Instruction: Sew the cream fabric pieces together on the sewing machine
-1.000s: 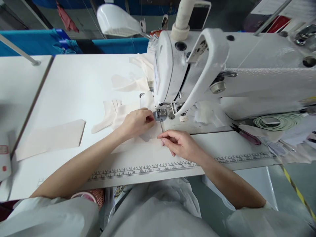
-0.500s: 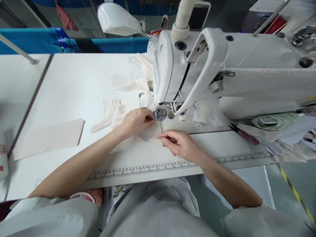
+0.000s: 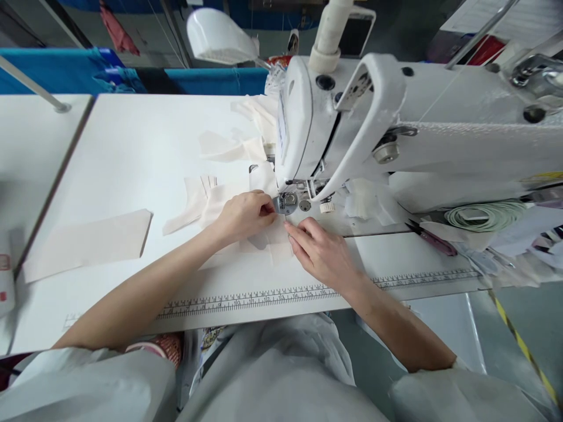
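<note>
A pale cream fabric piece (image 3: 259, 241) lies on the white table just in front of the sewing machine's needle plate (image 3: 287, 204). My left hand (image 3: 246, 215) is closed on this fabric with bent fingers, left of the presser foot; its fingertips are partly hidden. On the right edge of the same piece, my right hand (image 3: 323, 252) has its thumb and forefinger close together at the cloth. A lower part of the piece spreads flat beside the right thumb. The white sewing machine (image 3: 295, 123) stands over the work.
More cream pieces (image 3: 193, 205) lie behind my left hand, and a flat panel (image 3: 88, 243) rests farther left. Thread snips (image 3: 433, 239), a coil of green cord (image 3: 486, 215) and scraps lie at right. A printed ruler (image 3: 272, 298) runs along the table's front edge.
My right hand has moved up along the fabric edge toward the needle plate, its fingers straighter. More of the fabric's lower part now shows beside the thumb. My left hand stays nearly in place.
</note>
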`<state>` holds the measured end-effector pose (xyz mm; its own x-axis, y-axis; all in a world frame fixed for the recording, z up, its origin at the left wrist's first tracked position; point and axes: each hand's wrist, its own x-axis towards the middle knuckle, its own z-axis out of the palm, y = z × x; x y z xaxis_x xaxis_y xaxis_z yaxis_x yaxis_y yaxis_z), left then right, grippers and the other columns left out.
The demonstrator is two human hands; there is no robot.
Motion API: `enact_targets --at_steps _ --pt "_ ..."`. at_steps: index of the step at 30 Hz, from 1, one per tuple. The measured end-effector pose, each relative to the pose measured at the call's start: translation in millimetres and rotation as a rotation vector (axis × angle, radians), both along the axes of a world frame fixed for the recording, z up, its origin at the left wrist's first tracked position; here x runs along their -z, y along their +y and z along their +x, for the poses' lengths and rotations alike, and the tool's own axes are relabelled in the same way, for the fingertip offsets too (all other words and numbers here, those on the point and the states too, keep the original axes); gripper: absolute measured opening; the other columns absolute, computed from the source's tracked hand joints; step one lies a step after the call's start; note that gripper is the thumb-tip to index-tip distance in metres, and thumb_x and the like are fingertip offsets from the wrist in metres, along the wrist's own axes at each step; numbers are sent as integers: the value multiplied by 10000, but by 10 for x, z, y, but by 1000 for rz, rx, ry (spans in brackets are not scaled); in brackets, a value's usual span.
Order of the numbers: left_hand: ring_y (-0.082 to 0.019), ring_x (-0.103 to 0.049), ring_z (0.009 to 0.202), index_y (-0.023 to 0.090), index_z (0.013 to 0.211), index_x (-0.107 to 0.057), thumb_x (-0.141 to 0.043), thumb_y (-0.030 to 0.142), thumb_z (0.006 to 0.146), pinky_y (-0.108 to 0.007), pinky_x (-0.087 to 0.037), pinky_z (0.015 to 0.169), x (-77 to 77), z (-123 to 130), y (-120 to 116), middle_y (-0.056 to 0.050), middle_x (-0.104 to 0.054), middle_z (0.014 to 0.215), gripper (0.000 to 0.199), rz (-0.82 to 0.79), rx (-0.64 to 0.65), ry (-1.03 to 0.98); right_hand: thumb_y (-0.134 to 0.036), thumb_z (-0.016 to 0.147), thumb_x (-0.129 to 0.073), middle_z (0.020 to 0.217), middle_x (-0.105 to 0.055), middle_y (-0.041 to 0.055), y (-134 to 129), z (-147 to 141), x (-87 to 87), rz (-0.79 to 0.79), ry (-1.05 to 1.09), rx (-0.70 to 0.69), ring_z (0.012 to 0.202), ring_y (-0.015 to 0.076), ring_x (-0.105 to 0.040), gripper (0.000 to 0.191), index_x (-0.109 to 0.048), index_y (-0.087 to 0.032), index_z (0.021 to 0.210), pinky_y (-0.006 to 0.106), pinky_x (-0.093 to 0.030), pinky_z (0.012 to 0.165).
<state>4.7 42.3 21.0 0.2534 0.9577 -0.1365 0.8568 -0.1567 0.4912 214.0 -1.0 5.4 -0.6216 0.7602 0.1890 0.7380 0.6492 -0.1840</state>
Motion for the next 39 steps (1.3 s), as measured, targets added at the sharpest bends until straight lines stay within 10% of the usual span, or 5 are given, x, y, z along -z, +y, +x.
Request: enact_targets --at_steps 7,31,39 --pt "-177 -626 764 181 819 -663 -549 283 812 -276 -436 640 -47 27 -16 -29 -682 894 153 -14 -12 22 -226 1010 -369 1019 -663 63 26 74 38 -18 127 9 822 129 -632 353 -640 -144 1222 236 -462 637" --pt "-175 -625 784 192 849 -668 -580 259 849 -278 -440 631 -87 53 -41 -10 -681 926 111 6 -23 108 -295 1035 -328 958 -641 32 -36 -57 -125 28 -230 -5 633 89 -491 409 -626 -206 1300 264 -303 504" --pt "-271 -592 1074 103 1103 -655 -421 227 996 -400 -542 865 -131 -41 -456 -124 -673 1142 285 516 268 224 -299 1044 -302 968 -635 36 -31 -53 -114 29 -237 -13 691 100 -530 412 -619 -229 1298 278 -282 516"
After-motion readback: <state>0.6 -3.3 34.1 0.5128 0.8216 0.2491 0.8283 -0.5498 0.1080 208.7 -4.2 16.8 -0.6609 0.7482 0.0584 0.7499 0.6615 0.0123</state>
